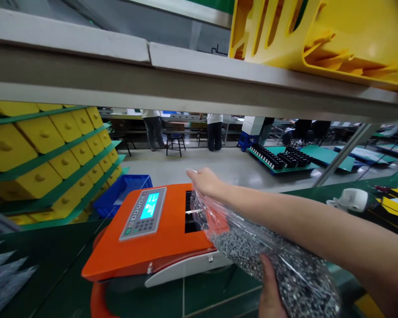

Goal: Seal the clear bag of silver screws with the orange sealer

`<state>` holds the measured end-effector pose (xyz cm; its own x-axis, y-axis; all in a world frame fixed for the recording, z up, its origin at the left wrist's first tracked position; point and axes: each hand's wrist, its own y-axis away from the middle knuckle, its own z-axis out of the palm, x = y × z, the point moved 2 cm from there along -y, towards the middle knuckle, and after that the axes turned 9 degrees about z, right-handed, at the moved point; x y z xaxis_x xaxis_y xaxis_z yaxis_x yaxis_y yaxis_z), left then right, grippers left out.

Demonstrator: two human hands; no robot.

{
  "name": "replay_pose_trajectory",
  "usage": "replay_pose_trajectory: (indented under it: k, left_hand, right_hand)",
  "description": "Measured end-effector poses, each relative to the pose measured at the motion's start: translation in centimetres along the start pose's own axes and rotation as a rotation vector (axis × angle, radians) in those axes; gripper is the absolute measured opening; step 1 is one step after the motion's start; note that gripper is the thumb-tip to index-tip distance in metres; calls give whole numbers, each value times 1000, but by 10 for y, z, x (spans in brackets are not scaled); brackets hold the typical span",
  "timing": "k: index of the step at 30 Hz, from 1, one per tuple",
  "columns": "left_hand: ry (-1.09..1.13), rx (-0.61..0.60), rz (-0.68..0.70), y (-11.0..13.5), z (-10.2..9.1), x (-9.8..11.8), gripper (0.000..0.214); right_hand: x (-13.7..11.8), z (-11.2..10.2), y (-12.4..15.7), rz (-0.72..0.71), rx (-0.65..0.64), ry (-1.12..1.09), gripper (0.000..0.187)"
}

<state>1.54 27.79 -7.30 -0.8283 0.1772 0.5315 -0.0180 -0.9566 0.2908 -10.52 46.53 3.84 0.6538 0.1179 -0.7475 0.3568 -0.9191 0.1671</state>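
Observation:
A clear plastic bag [265, 256] full of small grey metal parts is tilted toward the dark opening [193, 212] in the top of an orange machine [166, 238]. My right hand [204, 181] pinches the bag's open mouth right above that opening. My left hand [270, 291] cups the heavy bottom of the bag from below, near the lower edge of the view. The machine has a grey keypad panel with a lit blue screen [150, 206] on its left side.
Yellow bins [40, 145] fill green shelves at left, with a blue crate [126, 190] below them. A grey shelf beam [185, 84] runs overhead with a yellow tray [321, 35] on it. A white device [351, 199] lies at right. People stand at benches far back.

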Motion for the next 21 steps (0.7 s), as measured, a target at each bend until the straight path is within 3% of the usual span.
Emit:
replay_pose_trajectory:
  k: [3,7,14,21]
  left_hand:
    - [177,-80,-76,-3,23,7,82]
    - [334,-114,-99,-6,41,15,80]
    - [458,-105,-25,-19,51,12,77]
    - [508,-146,-56,-24,54,18,75]
  right_hand:
    - [-1,2,-2,-6,-7,40,47]
    - [-4,2,-7,-35,-3,105,47]
    - [-14,-1,-19,-123,-4,287,45]
    - [-20,5,-30,-210,-33,433,44]
